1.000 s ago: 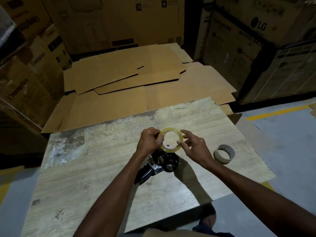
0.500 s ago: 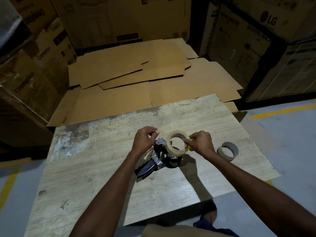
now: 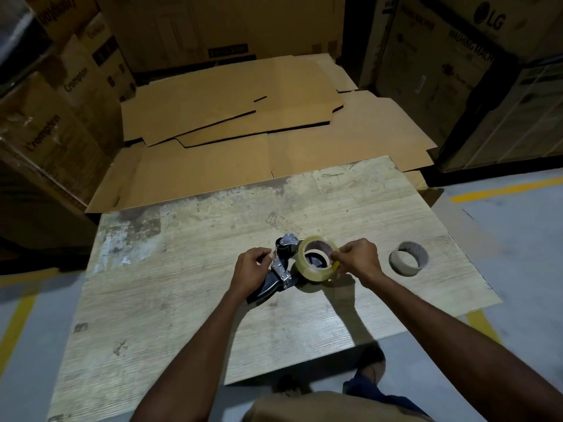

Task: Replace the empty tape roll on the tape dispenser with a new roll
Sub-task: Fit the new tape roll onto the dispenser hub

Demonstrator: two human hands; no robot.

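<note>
**Inspection: new roll at the dispenser, not confirmed seated**

My right hand pinches the right rim of the new tape roll, fingers curled onto its edge. The roll is clear and yellowish. It is held tilted, directly over the black hub end of the tape dispenser. I cannot tell whether it is seated on the hub.

My left hand is just beside the dispenser's metal plate, above the black handle, with fingers curled. I cannot tell whether it grips anything.

The dispenser lies on its side on a worn wooden board. The empty cardboard core stands on the same board, to the right of my right hand and apart from it.

Surroundings: flattened cardboard sheets lie beyond the board, with stacked cartons on the left and at the back.
</note>
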